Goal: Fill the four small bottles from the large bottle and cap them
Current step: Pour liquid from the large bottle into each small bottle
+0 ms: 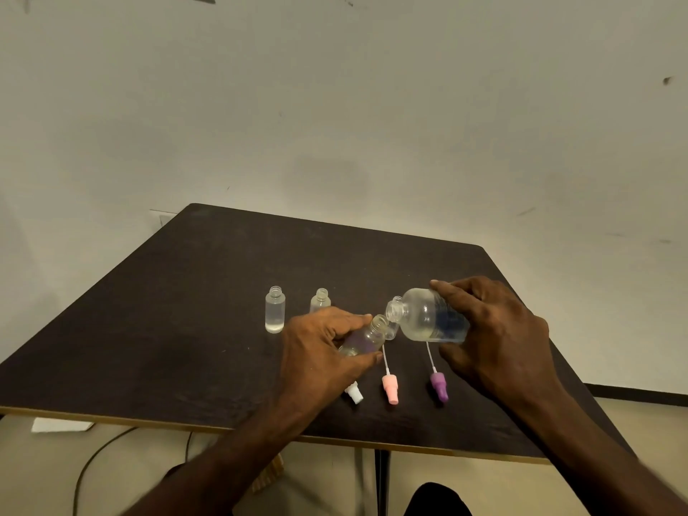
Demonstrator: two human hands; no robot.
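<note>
Nearest the table [149, 329] front edge lie three spray caps with thin dip tubes: a white cap [354, 394] partly hidden under the left wrist, a pink cap [390, 388] and a purple cap [439, 385]. Just beyond them the left hand [324, 351] curls its fingers and thumb round a tilted small bottle [366, 337], mouth pointing up and right. The right hand [495, 329] grips the large bottle [428, 318] on its side, its open neck just beside the small bottle's mouth, clear liquid pooled inside. Farther back stand two open small bottles: a left bottle [275, 309] and a second bottle [321, 300] partly behind the left hand.
</note>
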